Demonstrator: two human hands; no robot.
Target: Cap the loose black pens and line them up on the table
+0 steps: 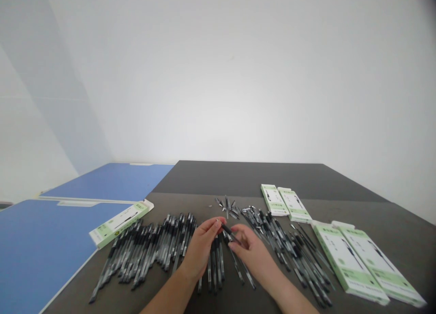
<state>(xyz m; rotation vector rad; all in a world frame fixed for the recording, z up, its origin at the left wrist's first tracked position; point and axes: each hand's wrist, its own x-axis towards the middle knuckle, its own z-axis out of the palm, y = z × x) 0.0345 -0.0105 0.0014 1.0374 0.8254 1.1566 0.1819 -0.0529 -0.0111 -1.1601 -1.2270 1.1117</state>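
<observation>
Between my hands is a dark pen, tilted and lifted a little above the table. My left hand pinches its upper left end between thumb and fingertips. Its lower right part lies in the closed fingers of my right hand. Many clear-barrelled pens with black ends are spread in a row to the left. Several more pens lie beneath and between my hands. To the right is a looser heap of pens and thin parts. Small shiny tips or caps are scattered just beyond my hands.
A green-and-white pen box rests at the left beside the pens. Two similar boxes lie at the back right, and two larger-looking ones at the front right. Blue panels adjoin the dark table on the left.
</observation>
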